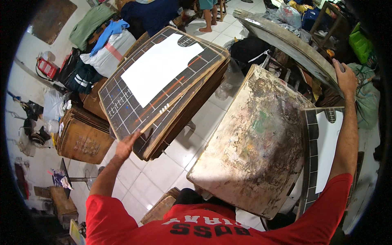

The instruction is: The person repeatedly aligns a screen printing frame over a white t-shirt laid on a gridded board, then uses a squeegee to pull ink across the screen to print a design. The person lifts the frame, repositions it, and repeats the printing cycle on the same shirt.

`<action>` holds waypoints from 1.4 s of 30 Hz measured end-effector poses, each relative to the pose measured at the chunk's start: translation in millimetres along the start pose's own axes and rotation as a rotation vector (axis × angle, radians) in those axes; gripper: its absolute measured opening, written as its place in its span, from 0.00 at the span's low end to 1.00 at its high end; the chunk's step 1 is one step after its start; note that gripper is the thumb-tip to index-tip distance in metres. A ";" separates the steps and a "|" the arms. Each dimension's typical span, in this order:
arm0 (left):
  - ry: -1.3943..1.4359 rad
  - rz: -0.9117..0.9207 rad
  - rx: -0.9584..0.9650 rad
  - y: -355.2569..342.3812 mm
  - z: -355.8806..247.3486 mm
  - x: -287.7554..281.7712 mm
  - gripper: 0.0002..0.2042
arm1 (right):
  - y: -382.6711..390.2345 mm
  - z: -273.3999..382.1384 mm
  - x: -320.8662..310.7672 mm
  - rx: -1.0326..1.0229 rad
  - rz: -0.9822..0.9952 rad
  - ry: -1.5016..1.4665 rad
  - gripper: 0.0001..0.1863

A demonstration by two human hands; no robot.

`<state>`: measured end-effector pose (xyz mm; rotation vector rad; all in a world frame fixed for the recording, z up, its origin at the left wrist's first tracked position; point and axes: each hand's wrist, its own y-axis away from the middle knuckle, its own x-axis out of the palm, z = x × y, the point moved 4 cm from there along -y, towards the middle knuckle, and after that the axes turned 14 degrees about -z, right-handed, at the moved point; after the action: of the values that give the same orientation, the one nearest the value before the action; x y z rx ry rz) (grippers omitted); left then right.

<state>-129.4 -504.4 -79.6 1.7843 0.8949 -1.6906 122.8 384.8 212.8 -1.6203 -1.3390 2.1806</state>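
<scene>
With my left hand [127, 143] I grip the lower edge of a dark board [112, 102] marked with a white grid and red lines. It lies on a stack of boards, and a white shirt-shaped sheet [157, 69] rests on it. My right hand [345, 77] grips the edge of a raised grey, worn board [281, 38] at upper right. Below it a large paint-stained board [249, 139] leans toward me. Beside that, partly behind my right arm, is another gridded board [311, 155] with a white sheet [326, 151] on it.
A stack of brown boards [83, 139] stands at left, with cloth-covered sacks [108, 53] and a red fire extinguisher [47, 67] behind. A person's bare legs [208, 22] show at the back on the tiled floor [171, 171]. Bags [361, 45] pile at upper right.
</scene>
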 end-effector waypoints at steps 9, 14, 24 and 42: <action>0.713 -0.347 -1.517 53.3 151.2 92.2 0.26 | 6.6 4.0 -0.9 0.015 0.024 -0.026 0.50; 0.998 -0.162 -1.263 93.9 -16.9 66.5 0.18 | 2.6 2.2 -0.6 0.003 0.002 -0.042 0.51; 0.055 -0.628 -0.630 172.4 -124.4 68.7 0.24 | 0.0 -2.7 6.2 -0.009 0.008 -0.002 0.52; 0.415 0.016 -0.306 -2.4 -239.4 98.4 0.33 | 19.3 36.9 -51.7 0.016 -0.084 -0.169 0.37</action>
<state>24.8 -311.3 -156.6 1.9444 1.2335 -1.1113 121.9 323.4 238.0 -1.3739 -1.4014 2.3152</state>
